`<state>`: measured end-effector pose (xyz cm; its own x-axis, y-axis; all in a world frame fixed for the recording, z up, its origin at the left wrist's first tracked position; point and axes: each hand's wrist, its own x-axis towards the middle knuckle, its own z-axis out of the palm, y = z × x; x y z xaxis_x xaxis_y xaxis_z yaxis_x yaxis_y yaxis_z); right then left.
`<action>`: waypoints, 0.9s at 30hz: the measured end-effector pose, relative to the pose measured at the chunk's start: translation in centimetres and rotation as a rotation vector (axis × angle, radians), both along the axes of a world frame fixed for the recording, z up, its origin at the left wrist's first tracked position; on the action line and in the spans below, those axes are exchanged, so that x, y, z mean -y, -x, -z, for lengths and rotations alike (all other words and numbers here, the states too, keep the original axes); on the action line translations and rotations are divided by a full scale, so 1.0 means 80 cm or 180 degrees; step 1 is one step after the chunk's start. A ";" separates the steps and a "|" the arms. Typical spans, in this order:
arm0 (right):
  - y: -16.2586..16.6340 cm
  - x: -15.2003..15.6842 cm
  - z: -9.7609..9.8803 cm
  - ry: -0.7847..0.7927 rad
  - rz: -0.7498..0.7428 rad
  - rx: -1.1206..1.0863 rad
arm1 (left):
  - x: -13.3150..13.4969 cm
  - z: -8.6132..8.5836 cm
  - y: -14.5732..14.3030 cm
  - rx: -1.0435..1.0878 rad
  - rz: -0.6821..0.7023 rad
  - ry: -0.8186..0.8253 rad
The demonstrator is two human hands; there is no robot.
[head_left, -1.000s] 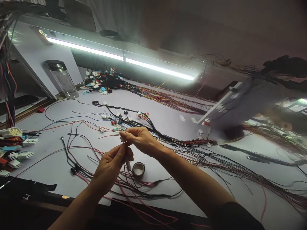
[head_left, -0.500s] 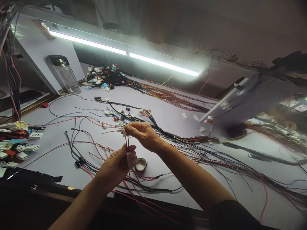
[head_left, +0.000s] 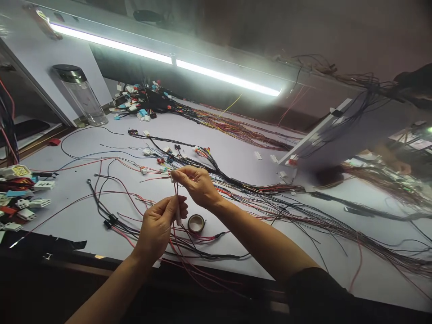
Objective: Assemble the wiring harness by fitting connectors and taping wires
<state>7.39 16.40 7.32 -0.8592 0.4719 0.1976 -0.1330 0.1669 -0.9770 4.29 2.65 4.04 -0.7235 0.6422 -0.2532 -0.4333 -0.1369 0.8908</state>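
My right hand [head_left: 197,184] is raised over the white worktable [head_left: 236,166], pinching the top end of a few thin red and black wires [head_left: 176,193] with a small white connector at the fingertips. My left hand [head_left: 158,225] is below it, fingers closed round the same wires and a white sleeve or connector on them [head_left: 177,217]. The wires trail down to a tangle of red and black wires [head_left: 189,252] at the table's near edge. A small roll of tape [head_left: 196,223] lies on the table just right of my left hand.
A long wire harness [head_left: 270,198] runs across the table to the right. Loose white and coloured connectors [head_left: 23,202] pile at the left edge, with more at the back [head_left: 138,105]. A clear jar [head_left: 81,96] stands back left. A light tube [head_left: 162,56] glows overhead.
My left hand has slid down the wires away from my right hand, then closed round the white piece. Both hands sit slightly lower and nearer the table edge.
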 end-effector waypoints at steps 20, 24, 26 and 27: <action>-0.171 0.005 0.040 -0.2217 0.0203 0.1612 | 0.013 0.018 0.011 0.0504 -0.0321 0.0118; -0.156 -0.006 0.024 -0.3551 -0.0540 0.0844 | 0.019 0.017 0.012 0.0520 -0.0226 0.0107; -0.141 -0.021 0.013 -0.4239 -0.0974 0.0746 | 0.023 0.015 0.012 0.0531 -0.0187 0.0116; -0.132 -0.028 0.008 -0.4527 -0.1234 0.0742 | 0.024 0.014 0.012 0.0541 -0.0179 0.0119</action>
<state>17.95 18.62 6.64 -0.9591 -0.2521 0.1285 -0.2585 0.9653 -0.0359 3.35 0.72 2.93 -0.7027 0.5898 -0.3979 -0.5707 -0.1334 0.8103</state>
